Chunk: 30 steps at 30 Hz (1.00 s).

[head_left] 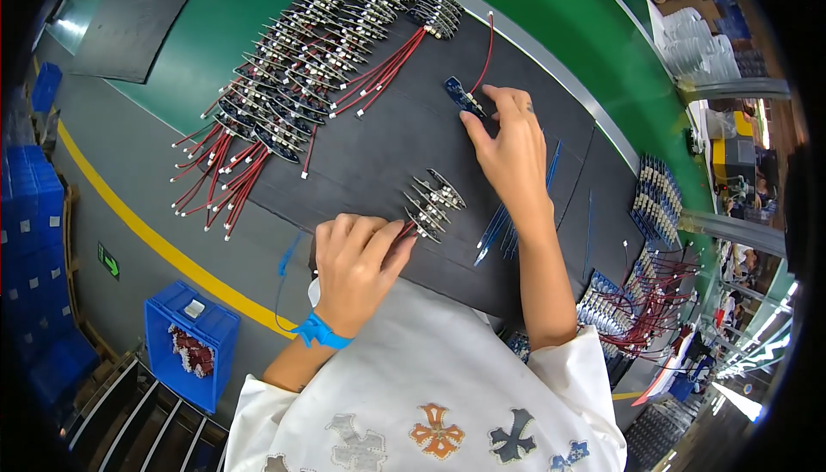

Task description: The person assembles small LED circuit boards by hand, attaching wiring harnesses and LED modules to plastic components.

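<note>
The left hand's (354, 255) grip pinched one bundle of red wires (409, 229); the right hand (514, 145) touched one circuit board (454, 90), whether pinched I cannot tell.

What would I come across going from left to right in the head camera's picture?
Stacked blue crates → open blue bin → left hand → small cluster of boards → right hand → massed blue boards.

On the mat (387, 158), rows of boards (331, 33) lie left of a single board (457, 92).
</note>
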{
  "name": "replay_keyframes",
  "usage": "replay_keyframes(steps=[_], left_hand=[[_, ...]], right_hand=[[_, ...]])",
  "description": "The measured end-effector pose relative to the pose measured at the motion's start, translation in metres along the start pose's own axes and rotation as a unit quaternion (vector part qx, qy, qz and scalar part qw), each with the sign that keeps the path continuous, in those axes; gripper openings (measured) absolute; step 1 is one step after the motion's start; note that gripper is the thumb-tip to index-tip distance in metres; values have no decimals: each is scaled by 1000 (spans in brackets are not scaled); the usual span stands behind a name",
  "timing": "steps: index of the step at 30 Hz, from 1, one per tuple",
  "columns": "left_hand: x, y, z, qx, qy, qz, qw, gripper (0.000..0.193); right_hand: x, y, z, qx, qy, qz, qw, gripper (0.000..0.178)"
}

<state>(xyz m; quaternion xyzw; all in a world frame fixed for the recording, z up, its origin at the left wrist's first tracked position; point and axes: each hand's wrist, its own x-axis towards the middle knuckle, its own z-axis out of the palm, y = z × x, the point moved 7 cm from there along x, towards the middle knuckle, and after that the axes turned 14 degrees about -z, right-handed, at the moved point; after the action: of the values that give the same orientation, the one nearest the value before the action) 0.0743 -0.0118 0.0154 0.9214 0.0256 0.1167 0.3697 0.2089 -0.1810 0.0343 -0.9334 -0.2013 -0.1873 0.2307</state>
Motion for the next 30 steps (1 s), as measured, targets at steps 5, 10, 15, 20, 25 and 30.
replay_keyframes(steps=[5,10,15,20,25,30], left_hand=[[1,9,2,13,2,26,1000,25],[-2,10,1,27,66,53,996,19],[-3,5,3,8,53,34,998,17],[0,2,4,4,27,-3,1000,17],[7,0,-5,-42,-12,-21,999,24],[-11,-27,-70,-124,163,-58,977,14]], right_hand=[[-6,21,6,55,-25,48,997,19],[-14,8,-45,159,136,24,978,23],[-37,11,-95,290,217,83,928,26],[-50,-13,-135,141,153,-7,978,35],[-69,-32,-150,122,169,-48,977,34],[-93,-59,-85,346,93,42,933,13]])
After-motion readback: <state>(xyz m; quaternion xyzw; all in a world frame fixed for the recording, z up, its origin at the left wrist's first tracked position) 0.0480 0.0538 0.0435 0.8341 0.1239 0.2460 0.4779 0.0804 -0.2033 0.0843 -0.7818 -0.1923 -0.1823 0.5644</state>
